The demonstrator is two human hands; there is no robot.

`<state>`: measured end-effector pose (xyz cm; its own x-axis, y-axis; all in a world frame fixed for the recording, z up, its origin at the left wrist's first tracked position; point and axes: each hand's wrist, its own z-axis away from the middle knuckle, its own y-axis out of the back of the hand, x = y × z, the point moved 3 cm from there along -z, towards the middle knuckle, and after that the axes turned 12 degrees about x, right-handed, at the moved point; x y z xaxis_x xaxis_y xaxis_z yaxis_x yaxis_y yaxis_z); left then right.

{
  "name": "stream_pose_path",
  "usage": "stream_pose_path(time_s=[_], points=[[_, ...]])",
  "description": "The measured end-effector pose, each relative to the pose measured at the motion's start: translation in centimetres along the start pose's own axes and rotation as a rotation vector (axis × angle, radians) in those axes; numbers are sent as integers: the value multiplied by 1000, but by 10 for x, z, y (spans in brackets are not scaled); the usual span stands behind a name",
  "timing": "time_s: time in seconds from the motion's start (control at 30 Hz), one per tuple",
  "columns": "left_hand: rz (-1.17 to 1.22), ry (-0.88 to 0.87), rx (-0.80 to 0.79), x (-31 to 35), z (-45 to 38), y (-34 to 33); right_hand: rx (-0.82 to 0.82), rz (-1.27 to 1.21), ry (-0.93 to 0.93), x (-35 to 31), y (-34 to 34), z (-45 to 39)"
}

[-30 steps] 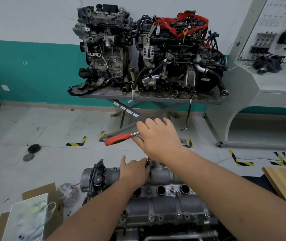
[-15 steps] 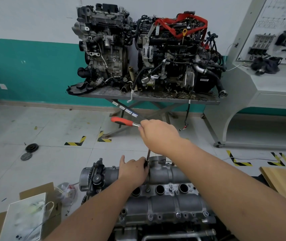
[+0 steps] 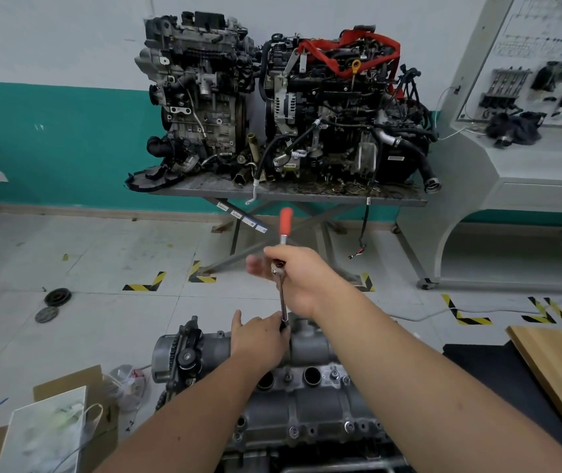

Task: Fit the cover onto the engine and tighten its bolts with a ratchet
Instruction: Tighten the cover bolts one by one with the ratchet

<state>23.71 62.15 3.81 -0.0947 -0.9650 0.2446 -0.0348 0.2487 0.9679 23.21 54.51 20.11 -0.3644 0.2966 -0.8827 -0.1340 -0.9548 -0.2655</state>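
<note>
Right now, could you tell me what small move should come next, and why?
Probably swing the ratchet handle through another stroke: the right hand grips its head, and the left hand steadies the extension on the cover.

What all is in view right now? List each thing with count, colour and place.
Cover: one, grey metal, on the near engine, bottom centre.
Ratchet: one, red handle, chrome extension standing on the cover's far edge.
Engines: two, dark, on the grey table by the wall.
Training panel: one, pale grey, far right.
Wooden board: one, tan, right.
Discs: two, dark, on the floor, left.
Cardboard box: one, brown, bottom left.
Left hand: steadies the extension's base.
Right hand: grips the ratchet head.
</note>
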Motion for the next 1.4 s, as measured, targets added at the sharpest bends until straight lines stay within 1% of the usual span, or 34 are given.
stream_pose_path(time_s=[0.07,0.1,0.13,0.17,0.2,0.23,0.27,0.33,0.37,0.4,0.43,0.47,0.53,0.6,0.67,0.73,0.8,0.9,0.97,1.0,1.03,1.07,1.1,1.17,1.2,1.23,1.3,1.33,1.37,1.4], points=[[2,-6,9,0,0,1,17,-306,23,6,9,-6],[4,-7,12,0,1,2,26,-403,58,9,15,-8],[1,-9,13,0,1,3,20,-430,115,11,19,-9],[-3,-9,10,0,1,3,13,-361,200,15,22,-9],[-9,-5,-2,0,0,3,17,-204,314,18,24,-7],[-14,-2,-15,1,0,5,25,3,454,22,25,-3],[-13,-3,-24,1,1,5,53,223,658,24,27,0],[28,-15,-23,3,1,7,163,643,1185,25,29,4],[80,-14,-13,5,1,9,209,837,1378,24,27,5],[113,-2,-14,5,2,10,248,994,1471,22,23,5],[96,8,-28,5,2,10,276,1124,1499,18,20,5],[46,10,-35,4,2,10,298,1252,1487,13,17,5],[-20,-3,-34,2,1,7,277,1487,1398,4,13,5],[-23,-14,-42,1,1,5,203,1652,1254,-1,11,5],[-10,-13,-54,1,0,5,141,1735,1168,-6,10,6],[2,-6,-54,1,0,7,128,1747,1187,-10,10,9],[7,-7,-58,1,0,8,100,1733,1163,-13,9,11],[15,-12,-69,1,0,8,33,1681,1040,-14,5,11],[22,-9,-74,1,0,8,42,1618,964,-17,2,11],[23,-6,-72,1,-1,8,62,1564,892,-19,0,12],[22,-3,-67,2,-1,8,78,1459,783,-21,0,12],[23,1,-62,2,-1,8,84,1282,638,-21,1,10],[23,5,-59,2,-1,7,73,1043,466,-20,2,8],[18,7,-48,2,0,6,13,488,135,-12,4,6],[17,8,-40,1,0,6,-17,238,31,-9,6,5],[18,6,-32,1,0,6,-26,24,-27,-5,8,4],[14,2,-24,1,0,5,23,-320,-52,2,13,-2],[9,0,-24,1,0,5,56,-437,-23,6,17,-6],[3,-2,-27,1,0,5,84,-475,44,9,19,-8],[-3,-3,-33,2,0,5,122,-411,142,14,23,-10]])
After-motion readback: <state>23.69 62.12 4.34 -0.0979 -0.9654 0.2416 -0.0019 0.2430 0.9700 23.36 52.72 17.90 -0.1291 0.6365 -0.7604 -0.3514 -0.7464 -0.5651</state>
